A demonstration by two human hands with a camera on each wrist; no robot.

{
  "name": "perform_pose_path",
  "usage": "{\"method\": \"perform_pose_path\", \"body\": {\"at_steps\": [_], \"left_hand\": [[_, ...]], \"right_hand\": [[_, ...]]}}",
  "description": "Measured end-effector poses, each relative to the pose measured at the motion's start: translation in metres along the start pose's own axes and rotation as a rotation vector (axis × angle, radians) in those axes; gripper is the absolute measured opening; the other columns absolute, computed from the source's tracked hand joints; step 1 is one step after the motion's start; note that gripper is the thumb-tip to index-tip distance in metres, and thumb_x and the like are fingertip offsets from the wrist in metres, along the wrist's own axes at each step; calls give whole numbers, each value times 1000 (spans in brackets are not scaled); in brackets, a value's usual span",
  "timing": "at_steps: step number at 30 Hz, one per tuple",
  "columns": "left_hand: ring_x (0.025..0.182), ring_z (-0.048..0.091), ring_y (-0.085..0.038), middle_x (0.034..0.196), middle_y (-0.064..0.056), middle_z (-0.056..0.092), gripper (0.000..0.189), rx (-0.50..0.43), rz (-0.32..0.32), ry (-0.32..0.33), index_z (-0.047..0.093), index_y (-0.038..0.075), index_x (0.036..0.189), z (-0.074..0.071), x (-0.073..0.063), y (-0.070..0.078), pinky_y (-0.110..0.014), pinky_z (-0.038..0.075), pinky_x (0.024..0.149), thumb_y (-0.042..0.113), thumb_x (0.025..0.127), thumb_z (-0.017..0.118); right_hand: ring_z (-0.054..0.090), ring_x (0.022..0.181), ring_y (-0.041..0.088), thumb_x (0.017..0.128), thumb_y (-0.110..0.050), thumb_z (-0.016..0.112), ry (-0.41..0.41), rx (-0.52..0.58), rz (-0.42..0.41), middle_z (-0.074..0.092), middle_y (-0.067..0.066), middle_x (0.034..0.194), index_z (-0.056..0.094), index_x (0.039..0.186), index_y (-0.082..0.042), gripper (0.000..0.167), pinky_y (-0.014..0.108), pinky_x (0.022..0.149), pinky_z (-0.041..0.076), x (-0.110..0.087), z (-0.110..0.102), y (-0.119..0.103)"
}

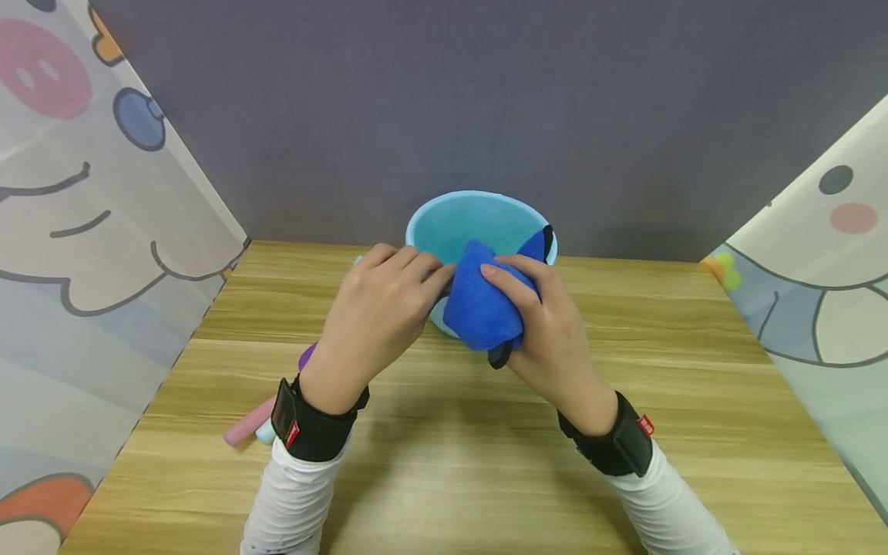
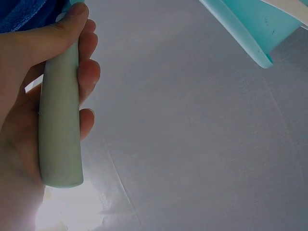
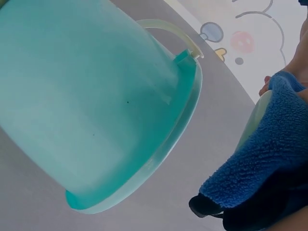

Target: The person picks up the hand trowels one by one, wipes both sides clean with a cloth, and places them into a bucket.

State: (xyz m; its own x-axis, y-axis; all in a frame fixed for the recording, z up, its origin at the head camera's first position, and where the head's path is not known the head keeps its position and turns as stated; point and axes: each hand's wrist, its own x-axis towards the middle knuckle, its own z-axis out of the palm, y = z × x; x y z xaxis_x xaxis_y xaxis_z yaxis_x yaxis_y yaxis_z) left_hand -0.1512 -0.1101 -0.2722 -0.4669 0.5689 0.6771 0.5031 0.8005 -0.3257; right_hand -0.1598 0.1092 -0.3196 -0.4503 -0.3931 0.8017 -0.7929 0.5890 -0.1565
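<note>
My left hand (image 1: pixel 381 308) grips a smooth, pale green handle (image 2: pixel 61 125), its thumb laid along the upper end. The handle's far end runs into a blue towelling cloth (image 1: pixel 479 308) with black edging, so what the handle belongs to is hidden. My right hand (image 1: pixel 555 331) holds this cloth bunched, fingers bent over it, close to the left hand. Both hands are over the near side of a light blue bucket (image 1: pixel 451 220). In the right wrist view the cloth (image 3: pixel 262 159) covers part of the pale handle (image 3: pixel 255 118).
The bucket's pale carrying handle (image 3: pixel 173 29) arches from its rim. Beside my left wrist, on the wooden table (image 1: pixel 444 493), lie a pink stick (image 1: pixel 248 424), a light blue piece (image 1: pixel 266 432) and a purple thing (image 1: pixel 307 355), partly hidden. A grey panel (image 1: pixel 388 116) stands behind the bucket.
</note>
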Motion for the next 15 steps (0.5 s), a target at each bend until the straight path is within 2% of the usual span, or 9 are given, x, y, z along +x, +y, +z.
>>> {"method": "perform_pose_path", "body": {"at_steps": [7, 15], "left_hand": [[90, 72, -18, 96, 0, 78, 23, -8, 11, 15, 78, 12, 108, -2, -1, 0, -33, 53, 81, 25, 105, 59], [88, 72, -18, 95, 0, 77, 24, 3, 14, 46, 78, 12, 106, -2, -1, -1, -33, 53, 79, 25, 105, 58]], "right_hand": [[61, 119, 46, 72, -1, 88, 70, -11, 42, 56, 23, 132, 47, 136, -17, 78, 62, 98, 53, -1, -2, -4], [61, 118, 45, 74, 2, 85, 92, -35, 68, 56, 24, 132, 48, 135, -17, 74, 61, 100, 52, 0, -2, -6]]}}
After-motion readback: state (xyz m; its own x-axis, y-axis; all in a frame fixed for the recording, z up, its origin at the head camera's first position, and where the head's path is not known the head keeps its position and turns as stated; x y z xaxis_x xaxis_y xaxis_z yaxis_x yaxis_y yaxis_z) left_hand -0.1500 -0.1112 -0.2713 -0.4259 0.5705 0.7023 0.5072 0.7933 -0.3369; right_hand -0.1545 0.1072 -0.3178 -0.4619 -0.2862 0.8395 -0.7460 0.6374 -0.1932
